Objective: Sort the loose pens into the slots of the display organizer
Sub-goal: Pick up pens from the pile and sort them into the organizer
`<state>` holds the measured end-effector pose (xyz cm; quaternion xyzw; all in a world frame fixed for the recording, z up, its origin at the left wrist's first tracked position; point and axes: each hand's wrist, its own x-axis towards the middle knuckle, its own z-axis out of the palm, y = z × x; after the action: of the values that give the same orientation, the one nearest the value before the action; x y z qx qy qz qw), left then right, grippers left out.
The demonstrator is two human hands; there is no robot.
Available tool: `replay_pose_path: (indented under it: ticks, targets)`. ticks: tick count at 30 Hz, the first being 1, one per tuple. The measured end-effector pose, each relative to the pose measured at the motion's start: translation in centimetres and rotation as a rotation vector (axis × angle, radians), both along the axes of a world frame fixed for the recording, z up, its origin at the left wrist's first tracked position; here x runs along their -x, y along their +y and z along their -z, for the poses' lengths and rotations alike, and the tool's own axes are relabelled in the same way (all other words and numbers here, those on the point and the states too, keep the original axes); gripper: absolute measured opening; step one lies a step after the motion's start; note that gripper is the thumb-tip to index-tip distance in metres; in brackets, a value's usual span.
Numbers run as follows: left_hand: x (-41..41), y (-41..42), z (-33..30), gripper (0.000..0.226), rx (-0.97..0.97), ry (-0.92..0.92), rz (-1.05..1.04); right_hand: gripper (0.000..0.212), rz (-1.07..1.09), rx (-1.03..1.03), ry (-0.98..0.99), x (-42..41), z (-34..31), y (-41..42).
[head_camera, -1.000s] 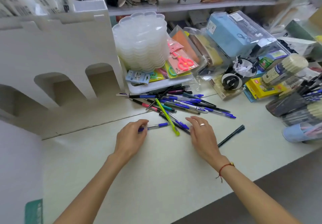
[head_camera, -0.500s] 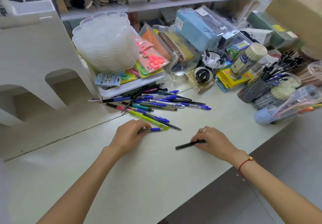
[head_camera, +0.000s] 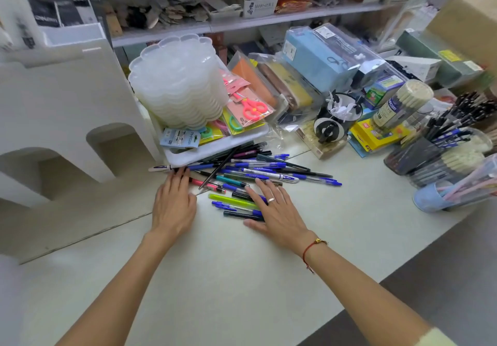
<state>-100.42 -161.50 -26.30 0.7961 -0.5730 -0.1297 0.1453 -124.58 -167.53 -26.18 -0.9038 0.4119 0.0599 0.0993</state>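
A pile of loose pens (head_camera: pixel 258 170), mostly blue and black, lies on the white table (head_camera: pixel 242 278) in front of a white tray. A lime-green pen (head_camera: pixel 231 199) and a pink one (head_camera: pixel 207 184) lie at the pile's near edge. My left hand (head_camera: pixel 173 203) lies flat with straight fingers at the pile's left end, fingertips touching a pen. My right hand (head_camera: pixel 274 211) rests flat with spread fingers on the near pens, covering their right ends. The white display organizer (head_camera: pixel 61 119) with arched openings stands at the left.
A stack of clear plastic trays (head_camera: pixel 180 84) and scissor packs (head_camera: pixel 247 106) sit on a white tray (head_camera: pixel 215 149) behind the pens. Pen cups (head_camera: pixel 441 152) and a blue holder (head_camera: pixel 430 197) crowd the right. Boxed goods fill the back; the table edge runs at lower right.
Both hands let go of the single pens they held and moved forward onto the pile. The black pen that was at the right now lies with the others.
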Motion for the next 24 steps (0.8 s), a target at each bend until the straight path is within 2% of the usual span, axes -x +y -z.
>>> replay_pose_path:
  ticks: [2,7,10,14,21,24]
  targets:
    - [-0.6,-0.1,0.2,0.049,-0.034,-0.034,0.063,0.08,-0.021,0.048,-0.03,0.1,0.8,0.6]
    - [-0.5,1.5,-0.2,0.029,0.074,-0.109,0.13,0.064,-0.009,0.001,-0.105,0.8,0.3,1.6]
    - [-0.7,2.9,-0.1,0.02,0.131,-0.051,0.153,0.057,-0.079,0.044,-0.144,1.8,0.3,2.1]
    - [0.6,3.8,-0.4,0.021,0.12,0.041,0.246,0.048,-0.138,0.105,-0.155,2.1,0.0,2.8]
    - [3.1,2.0,-1.2,0.026,0.013,0.18,0.193,0.061,0.022,-0.091,-0.209,3.6,-2.0,1.7]
    - [4.6,1.1,-1.6,0.025,-0.01,0.249,0.154,0.081,0.082,-0.109,-0.149,4.5,-2.8,0.5]
